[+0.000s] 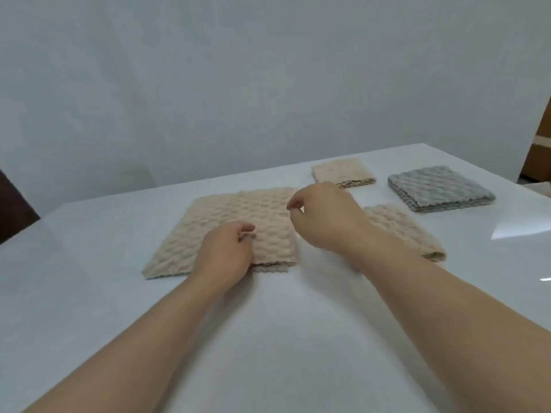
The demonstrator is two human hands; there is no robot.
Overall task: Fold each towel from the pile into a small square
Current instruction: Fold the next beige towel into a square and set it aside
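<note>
You have three beige towels (226, 222) (343, 171) (402, 231), one grey folded towel stack (438, 187), one white table (283, 338) and two hands (223, 254) (325, 216).

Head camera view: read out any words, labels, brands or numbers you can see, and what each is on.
No readable text anywhere.
The beige towel being folded, the small folded beige towel, the grey folded towels and the white table show no tag or print; the brown surface at the right edge shows no lettering.
</note>
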